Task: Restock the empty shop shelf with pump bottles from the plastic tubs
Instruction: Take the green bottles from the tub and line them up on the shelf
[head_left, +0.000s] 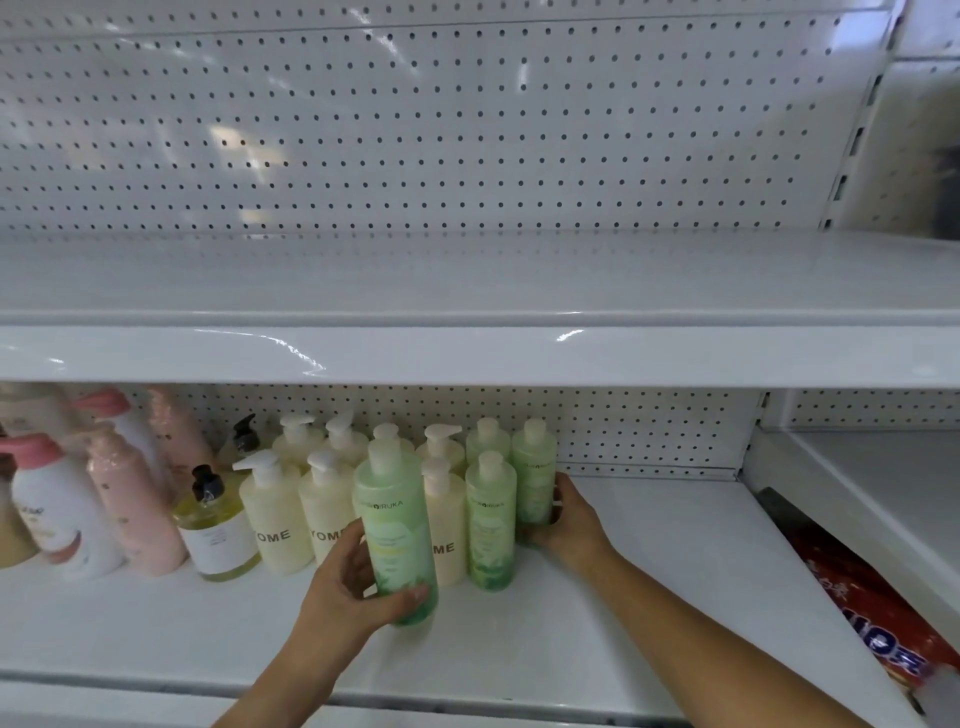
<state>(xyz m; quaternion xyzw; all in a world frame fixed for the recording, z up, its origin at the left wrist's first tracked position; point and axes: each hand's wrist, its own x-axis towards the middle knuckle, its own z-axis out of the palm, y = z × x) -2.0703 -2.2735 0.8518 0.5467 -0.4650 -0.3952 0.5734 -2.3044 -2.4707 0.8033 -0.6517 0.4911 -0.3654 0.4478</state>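
My left hand (347, 592) grips a tall green pump bottle (397, 530), held just above the lower white shelf (649, 597) in front of a cream bottle. My right hand (566, 517) wraps around another green bottle (535, 475) standing at the right end of the row. Between them stands a third green bottle (491, 519), with one more behind it. Several cream pump bottles (272, 517) marked with letters stand to the left. No tubs are in view.
Pink and white bottles (130, 499) and a yellow bottle with a black pump (215, 530) fill the shelf's left end. The upper shelf (467, 280) is bare, backed by pegboard. A red packet (872, 618) lies at the lower right, by the neighbouring shelf unit.
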